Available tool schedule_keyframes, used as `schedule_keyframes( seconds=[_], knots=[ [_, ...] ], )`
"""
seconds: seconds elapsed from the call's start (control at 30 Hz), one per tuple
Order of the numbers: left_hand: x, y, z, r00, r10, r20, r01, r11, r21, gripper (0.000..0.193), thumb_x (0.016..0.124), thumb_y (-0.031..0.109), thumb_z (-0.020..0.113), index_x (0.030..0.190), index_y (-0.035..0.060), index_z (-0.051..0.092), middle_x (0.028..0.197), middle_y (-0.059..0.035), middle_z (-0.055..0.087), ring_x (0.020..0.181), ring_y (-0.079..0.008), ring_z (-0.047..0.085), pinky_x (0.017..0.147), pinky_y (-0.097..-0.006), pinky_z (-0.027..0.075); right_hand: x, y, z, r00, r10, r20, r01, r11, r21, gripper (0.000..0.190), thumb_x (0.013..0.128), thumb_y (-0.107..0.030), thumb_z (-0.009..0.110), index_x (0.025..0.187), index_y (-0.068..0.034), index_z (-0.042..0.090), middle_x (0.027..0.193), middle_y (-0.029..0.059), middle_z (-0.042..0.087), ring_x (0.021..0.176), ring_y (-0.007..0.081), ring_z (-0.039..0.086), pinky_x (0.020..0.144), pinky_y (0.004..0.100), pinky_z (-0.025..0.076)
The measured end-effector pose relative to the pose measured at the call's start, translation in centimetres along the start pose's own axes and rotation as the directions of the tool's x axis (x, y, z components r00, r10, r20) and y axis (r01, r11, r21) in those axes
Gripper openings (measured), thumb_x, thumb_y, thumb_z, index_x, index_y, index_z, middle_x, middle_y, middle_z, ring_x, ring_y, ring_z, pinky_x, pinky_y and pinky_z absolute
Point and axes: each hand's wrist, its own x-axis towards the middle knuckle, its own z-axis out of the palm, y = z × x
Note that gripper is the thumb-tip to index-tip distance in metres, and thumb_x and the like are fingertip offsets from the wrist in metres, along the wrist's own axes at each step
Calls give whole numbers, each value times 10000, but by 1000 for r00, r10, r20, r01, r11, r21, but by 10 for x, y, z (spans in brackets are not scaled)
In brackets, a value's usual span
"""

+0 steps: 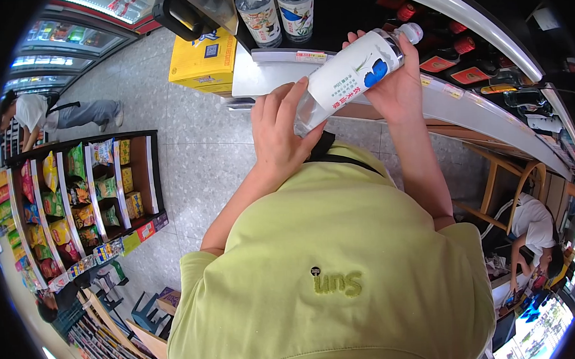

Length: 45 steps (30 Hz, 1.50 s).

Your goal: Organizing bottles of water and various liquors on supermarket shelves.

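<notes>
A clear plastic water bottle (353, 76) lies slanted across both hands above a shelf edge. Its white label carries a blue butterfly, a plant and printed writing, and its clear cap (412, 32) points to the upper right. My left hand (280, 126) grips the base end, with the thumb beneath and the fingers over the side. Around the neck end wraps my right hand (397, 86), its thumb close to the cap; its other fingers are partly hidden behind the bottle. Two similar bottles, one with a floral label (260, 22) and one with a bird label (297, 13), stand upright on the shelf beyond.
Dark bottles with red labels (440, 63) lie along the shelf at right. A yellow carton (203, 62) sits at its left end. Snack racks (158, 186) stand at left, near a person in white (33, 112). Another person (536, 225) sits at right by a wooden chair (495, 183).
</notes>
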Motion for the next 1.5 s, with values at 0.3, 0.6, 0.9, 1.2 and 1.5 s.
schedule_keyframes(
  seconds=[0.3,0.6,0.9,1.2,1.5],
  knots=[
    [-2,2,3,991,-37,127,73,953,-293,825,647,105,876,1353,58,452,1256,-167,512,1075,-340,543,923,-405,469,2,-3,0,993,-113,-19,110,987,-113,445,875,-416,656,1060,-12,624,1092,190,668,1078,342,625,990,494,480],
    [3,8,-5,708,-281,648,706,309,-637,823,778,216,833,1427,-8,379,1325,-154,533,1208,-222,512,994,-347,430,1,-9,11,998,-43,-40,34,982,-188,470,870,-411,666,1077,7,607,1096,255,662,1006,356,658,916,486,530],
    [8,16,-8,709,-312,633,705,347,-618,813,725,203,849,1390,-27,441,1247,-153,584,1150,-224,551,988,-351,430,6,-1,28,999,-30,-11,25,955,-295,521,879,-439,661,1121,17,593,1080,231,670,964,330,675,855,455,560],
    [-4,-4,-3,907,-257,335,410,726,-552,805,676,185,860,1349,-29,474,1148,-163,570,1077,-272,561,914,-382,461,16,16,26,988,-155,-26,135,920,-369,561,933,-461,572,1217,23,555,1199,247,634,1093,324,634,952,450,518],
    [0,-26,-20,963,-149,223,223,907,-356,819,647,155,846,1363,15,474,1071,-179,554,1004,-359,563,859,-407,475,13,35,32,985,-167,-44,150,953,-263,540,939,-443,563,1212,23,565,1265,249,592,1174,351,584,996,477,487]
  ],
)
